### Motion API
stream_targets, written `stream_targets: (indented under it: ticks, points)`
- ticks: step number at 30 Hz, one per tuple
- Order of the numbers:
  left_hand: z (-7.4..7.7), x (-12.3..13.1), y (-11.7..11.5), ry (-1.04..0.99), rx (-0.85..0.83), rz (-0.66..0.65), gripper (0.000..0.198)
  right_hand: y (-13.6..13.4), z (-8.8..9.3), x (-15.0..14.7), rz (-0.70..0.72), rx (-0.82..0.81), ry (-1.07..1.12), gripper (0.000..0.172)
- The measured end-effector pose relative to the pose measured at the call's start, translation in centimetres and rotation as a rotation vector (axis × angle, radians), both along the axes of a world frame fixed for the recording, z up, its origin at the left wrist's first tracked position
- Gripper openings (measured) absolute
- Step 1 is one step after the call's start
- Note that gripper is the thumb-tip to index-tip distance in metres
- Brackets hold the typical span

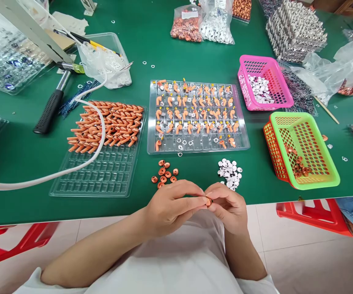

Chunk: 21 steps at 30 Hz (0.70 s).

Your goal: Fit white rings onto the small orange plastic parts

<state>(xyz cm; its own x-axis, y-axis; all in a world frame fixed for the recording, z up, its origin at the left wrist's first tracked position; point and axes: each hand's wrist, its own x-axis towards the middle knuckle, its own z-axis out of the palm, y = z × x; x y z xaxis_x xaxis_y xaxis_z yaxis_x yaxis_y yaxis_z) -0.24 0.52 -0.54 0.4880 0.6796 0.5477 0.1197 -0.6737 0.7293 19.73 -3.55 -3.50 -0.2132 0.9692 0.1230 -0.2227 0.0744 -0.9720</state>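
My left hand [176, 204] and my right hand [229, 208] meet above the table's front edge. Between their fingertips they pinch a small copper-coloured round part [208, 201], mostly covered by the fingers. Beyond my left hand lies a loose group of copper-coloured round parts [163, 179] with holes in them. Past my right hand is a little heap of white discs [231, 173]. Farther back, a clear compartment tray [243, 139] holds rows of curved orange pieces with yellow tips, and several small white rings.
On the left, a clear tray [93, 179] carries stacked copper-coloured parts, with a hammer [54, 102] and a white tube [101, 122] nearby. At right stand a pink basket [266, 61] of white pieces and a green basket [320, 147] with copper pieces. Filled bags [186, 28] lie at the back.
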Motion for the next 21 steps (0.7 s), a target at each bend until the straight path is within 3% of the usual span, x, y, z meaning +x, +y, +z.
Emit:
stream_targets:
  ticks: [21]
  points:
    - [-0.32,-0.09,-0.08,0.001,0.053,-0.011,0.022,0.03,0.02,-0.11,-0.013,0.011,0.017,0.033]
